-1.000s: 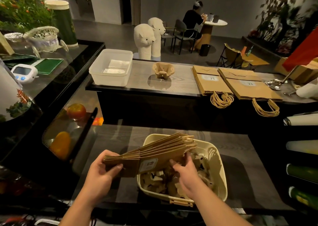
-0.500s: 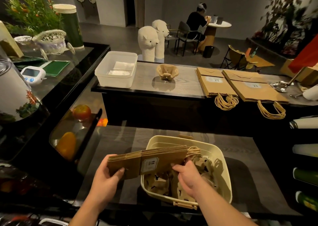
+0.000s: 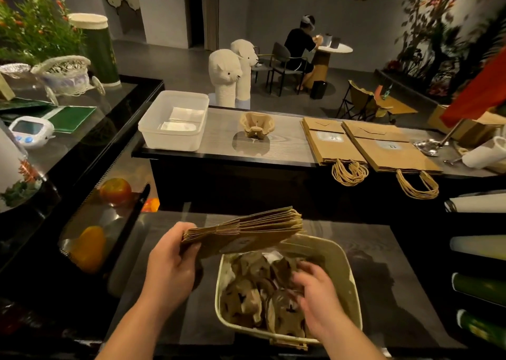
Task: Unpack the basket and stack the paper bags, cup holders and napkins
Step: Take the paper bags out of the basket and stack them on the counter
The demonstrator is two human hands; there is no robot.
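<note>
My left hand (image 3: 171, 261) grips one end of a flat bundle of brown paper bags (image 3: 246, 229), held level above the far left rim of the cream basket (image 3: 347, 272). My right hand (image 3: 315, 291) is inside the basket, its blurred fingers spread over the brown cup holders (image 3: 252, 296) lying there. On the far counter two stacks of handled paper bags (image 3: 334, 143) (image 3: 391, 151) lie flat, a single cup holder (image 3: 256, 124) stands in the middle, and a white tub (image 3: 175, 124) holds white napkins.
The basket sits on a dark wooden table (image 3: 388, 253). A glass case with fruit (image 3: 115, 191) is on the left, a white timer (image 3: 31, 131) on the black side counter, rolls (image 3: 479, 203) on the right. A seated person (image 3: 299, 44) is far back.
My right hand let go of the bag bundle and dropped into the basket onto the cup holders. My left hand alone lifted the bundle higher and tipped it flat.
</note>
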